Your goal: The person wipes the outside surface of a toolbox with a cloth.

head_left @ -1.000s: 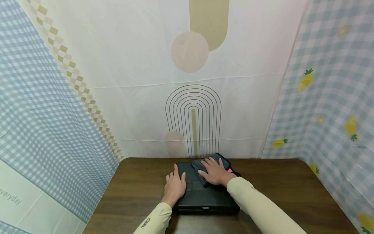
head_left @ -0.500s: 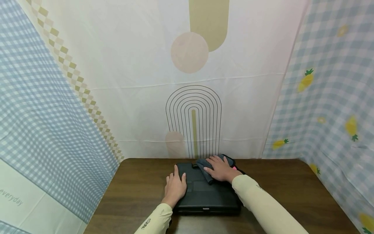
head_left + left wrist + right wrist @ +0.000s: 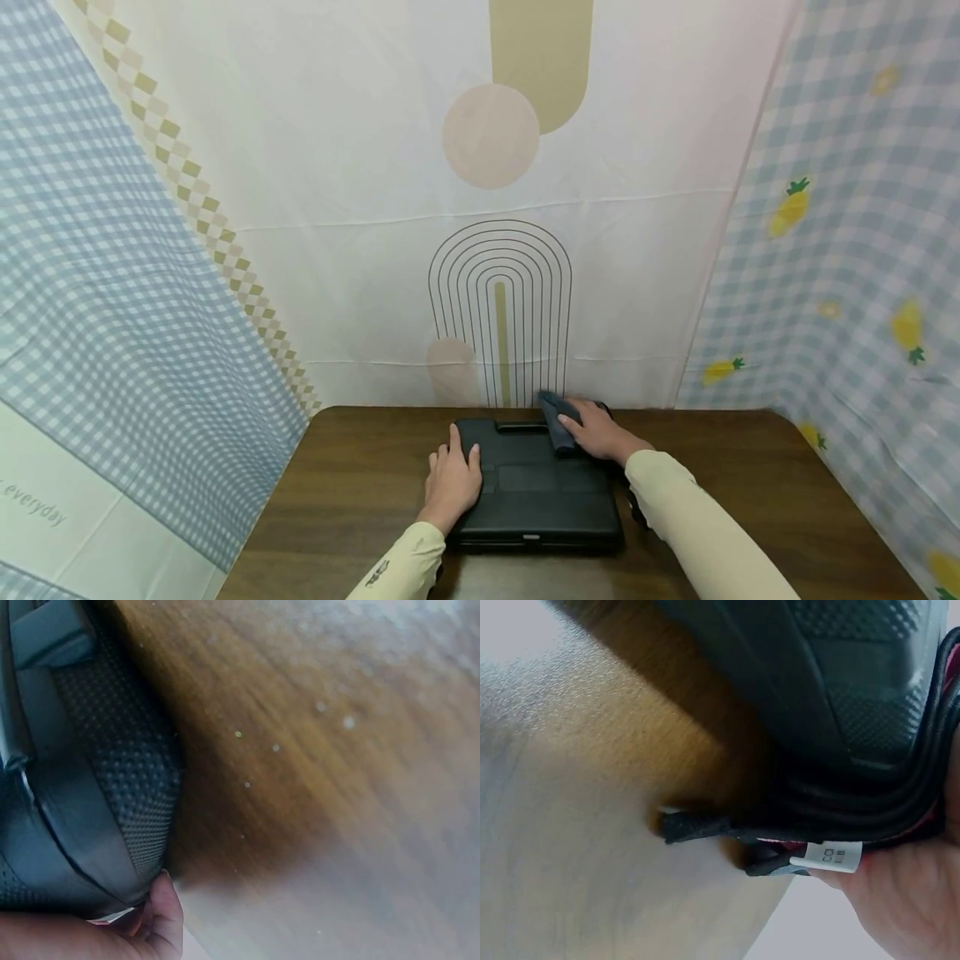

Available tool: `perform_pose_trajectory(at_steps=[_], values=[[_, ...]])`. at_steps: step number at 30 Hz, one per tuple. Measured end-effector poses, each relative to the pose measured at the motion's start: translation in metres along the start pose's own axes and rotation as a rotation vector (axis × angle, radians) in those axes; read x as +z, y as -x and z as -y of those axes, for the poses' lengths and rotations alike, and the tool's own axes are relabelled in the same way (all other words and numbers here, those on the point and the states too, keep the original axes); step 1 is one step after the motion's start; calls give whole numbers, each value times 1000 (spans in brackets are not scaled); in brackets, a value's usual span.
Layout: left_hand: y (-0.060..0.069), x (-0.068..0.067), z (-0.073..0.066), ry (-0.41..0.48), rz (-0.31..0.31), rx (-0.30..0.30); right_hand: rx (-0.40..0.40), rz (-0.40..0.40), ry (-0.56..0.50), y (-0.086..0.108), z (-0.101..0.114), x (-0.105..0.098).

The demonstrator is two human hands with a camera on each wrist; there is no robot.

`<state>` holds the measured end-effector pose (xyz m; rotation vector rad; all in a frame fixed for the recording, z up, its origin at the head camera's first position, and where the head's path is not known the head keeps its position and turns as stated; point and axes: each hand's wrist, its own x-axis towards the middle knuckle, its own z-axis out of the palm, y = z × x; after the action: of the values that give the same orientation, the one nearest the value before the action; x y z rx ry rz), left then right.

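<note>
A black case with a textured top (image 3: 528, 478) lies flat on the wooden table. Along its left edge rests my left hand (image 3: 452, 483), thumb on the top and fingers extended by the side; in the left wrist view that hand (image 3: 120, 934) touches the case's corner (image 3: 142, 795). Near the case's far right corner, my right hand (image 3: 600, 429) grips a dark grey cloth (image 3: 556, 423), part of which stands up left of the hand. In the right wrist view the cloth's black border and white label (image 3: 832, 856) show beside the palm (image 3: 907, 892), against the case (image 3: 765, 667).
The wooden table (image 3: 341, 475) extends on both sides of the case. A white patterned curtain (image 3: 360, 292) hangs behind it, with checked blue curtains at left (image 3: 150, 275) and right (image 3: 847, 250).
My right hand has slid right across the case with the cloth, uncovering the handle slot at the far edge. The cloth is more bunched up. My left hand has stayed in place.
</note>
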<state>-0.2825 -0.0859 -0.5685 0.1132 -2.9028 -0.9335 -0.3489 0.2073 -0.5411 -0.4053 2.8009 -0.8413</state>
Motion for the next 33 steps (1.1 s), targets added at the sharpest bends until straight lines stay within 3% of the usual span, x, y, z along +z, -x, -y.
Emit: perform_pose_trajectory(at_steps=[6,9,18,33], values=[[0,1,1,3,-2,3,53,13,-46,0,-2,1],[0,1,0,9,-2,2,58,-6,-18,3,2,3],[0,0,-3,45,17,-11,-14,-60,87,21,8,9],[1,-4,-4,135,46,-63,-60,-68,26,90,17,25]])
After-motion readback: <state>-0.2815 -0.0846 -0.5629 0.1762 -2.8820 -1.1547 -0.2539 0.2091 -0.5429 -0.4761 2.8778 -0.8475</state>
